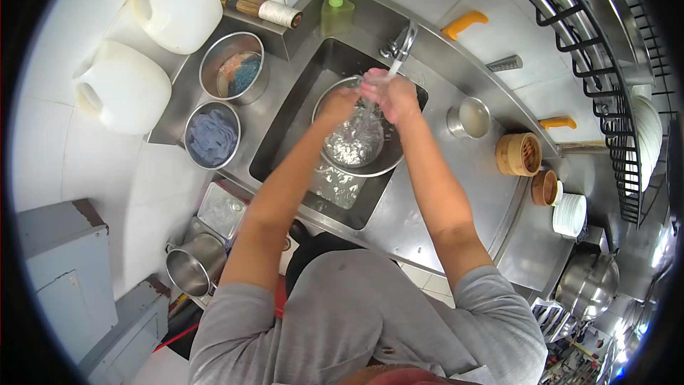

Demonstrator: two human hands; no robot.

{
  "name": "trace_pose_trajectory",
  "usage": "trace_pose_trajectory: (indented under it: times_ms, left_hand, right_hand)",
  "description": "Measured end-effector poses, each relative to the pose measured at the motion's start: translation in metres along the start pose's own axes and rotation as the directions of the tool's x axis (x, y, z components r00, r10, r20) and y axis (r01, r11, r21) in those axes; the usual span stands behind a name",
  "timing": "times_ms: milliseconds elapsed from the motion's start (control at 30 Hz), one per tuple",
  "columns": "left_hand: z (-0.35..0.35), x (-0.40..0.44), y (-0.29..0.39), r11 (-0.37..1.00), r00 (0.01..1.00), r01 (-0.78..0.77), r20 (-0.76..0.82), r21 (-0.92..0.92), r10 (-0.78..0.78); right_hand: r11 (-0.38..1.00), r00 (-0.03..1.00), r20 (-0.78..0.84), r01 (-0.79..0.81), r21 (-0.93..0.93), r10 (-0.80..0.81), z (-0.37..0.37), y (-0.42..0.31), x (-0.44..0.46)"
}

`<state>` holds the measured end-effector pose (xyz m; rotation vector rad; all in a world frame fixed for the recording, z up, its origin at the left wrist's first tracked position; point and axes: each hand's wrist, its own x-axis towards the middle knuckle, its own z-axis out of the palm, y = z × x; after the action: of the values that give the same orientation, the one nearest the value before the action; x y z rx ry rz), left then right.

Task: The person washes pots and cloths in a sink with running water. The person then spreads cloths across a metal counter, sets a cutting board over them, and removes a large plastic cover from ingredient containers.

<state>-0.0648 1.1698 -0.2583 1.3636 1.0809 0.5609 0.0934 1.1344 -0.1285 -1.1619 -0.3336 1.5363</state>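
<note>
Water runs from the chrome faucet (pixel 406 41) onto my right hand (pixel 392 96), whose fingers are stretched out and hold nothing that I can see. My left hand (pixel 338 105) is just to the left, over the rim of a round metal bowl (pixel 390 168). Motion smears its fingers, so their pose is unclear. The bowl sits in the sink (pixel 274 164), full of rippling water. More water moves in the sink beside the bowl's near side.
Left of the sink stand a metal pot with scrubbing pads (pixel 242 73) and one with a blue cloth (pixel 212 137). A green soap bottle (pixel 337 13) is behind. On the right are a metal cup (pixel 470 117) and a bamboo steamer (pixel 518 155). A black rack (pixel 598 64) overhangs the right.
</note>
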Motion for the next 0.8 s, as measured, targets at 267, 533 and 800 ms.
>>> trace_pose_trajectory:
  times_ms: [267,533,800]
  left_hand:
    - [-0.086,-0.098,0.035,0.741,0.906,-0.052,-0.28,0.67,0.316]
    - [-0.06,-0.129,-0.021,0.963,0.961,0.27,0.06,-0.01,-0.269]
    - [-0.116,-0.154,0.089,0.977,0.975,0.201,-0.083,-0.073,-0.207]
  right_hand:
    - [0.355,0.984,0.094,0.036,-0.934,0.149,-0.002,0.003,-0.076]
    - [-0.592,0.894,0.442,0.394,-0.703,0.07,-0.058,0.072,-0.123]
    - [-0.583,0.688,0.712,0.525,-0.62,-0.138,0.031,-0.016,-0.158]
